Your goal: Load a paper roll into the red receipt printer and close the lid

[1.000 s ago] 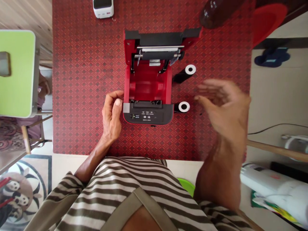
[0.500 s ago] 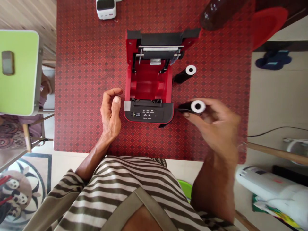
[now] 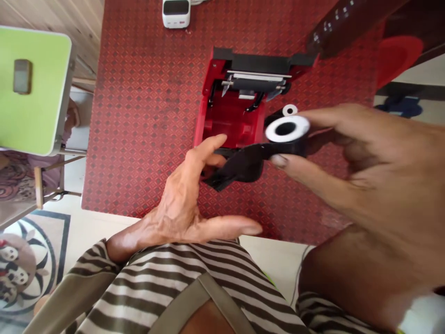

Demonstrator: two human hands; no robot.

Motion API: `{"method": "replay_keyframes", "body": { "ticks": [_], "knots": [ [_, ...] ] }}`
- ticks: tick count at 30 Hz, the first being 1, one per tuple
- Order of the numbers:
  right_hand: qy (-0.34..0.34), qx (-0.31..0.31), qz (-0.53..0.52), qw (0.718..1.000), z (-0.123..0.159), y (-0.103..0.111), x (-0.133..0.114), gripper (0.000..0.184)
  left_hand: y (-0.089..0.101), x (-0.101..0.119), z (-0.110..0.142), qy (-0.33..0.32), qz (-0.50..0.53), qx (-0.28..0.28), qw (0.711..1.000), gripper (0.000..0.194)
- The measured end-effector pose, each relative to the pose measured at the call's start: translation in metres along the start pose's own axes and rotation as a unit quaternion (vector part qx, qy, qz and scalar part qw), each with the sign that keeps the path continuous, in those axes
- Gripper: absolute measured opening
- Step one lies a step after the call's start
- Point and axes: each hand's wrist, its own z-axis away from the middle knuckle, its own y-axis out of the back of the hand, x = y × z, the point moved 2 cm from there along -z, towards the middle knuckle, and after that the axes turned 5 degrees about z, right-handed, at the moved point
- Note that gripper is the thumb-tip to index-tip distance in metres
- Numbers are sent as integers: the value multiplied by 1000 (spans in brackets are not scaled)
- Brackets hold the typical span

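Note:
A red and black receipt printer stands on the table with its lid tipped back and its red paper bay exposed. My right hand grips a paper roll by its sides, its white ringed end facing up and its outside black. From this roll a loose black strip stretches left, over the printer's front panel. My left hand is spread, thumb apart, with its fingers by the strip's free end; whether they touch it I cannot tell. Behind the held roll lies a second black-sided roll, partly covered.
The table has a red patterned cover. At its back are a white device with a dark screen and a dark bottle. A green side table on the left bears a phone.
My right hand has lifted the roll towards me, and its black strip now hangs out leftwards. My left hand has moved right from beside the printer to its front, spreading its fingers.

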Motion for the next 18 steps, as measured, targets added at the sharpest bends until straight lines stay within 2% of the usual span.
{"method": "replay_keyframes", "body": {
  "ticks": [3, 8, 10, 14, 18],
  "knots": [
    [43, -27, 4, 999, -19, -16, -11, 37, 4, 7, 2, -25, 25, -9, 999, 83],
    [46, -38, 44, 997, -31, -37, -12, 30, 12, 3, 9, -15, 35, -8, 999, 81],
    [50, -57, 71, 995, -33, -45, -12, 26, 15, 2, 10, -24, 21, -9, 999, 76],
    [63, -90, 79, 991, -37, -59, -21, 17, 18, 2, 8, -55, -42, -29, 997, 52],
    [61, -105, 83, 989, -42, -67, -29, 15, 20, 5, 3, -70, -65, -70, 993, 56]
  ]
}}
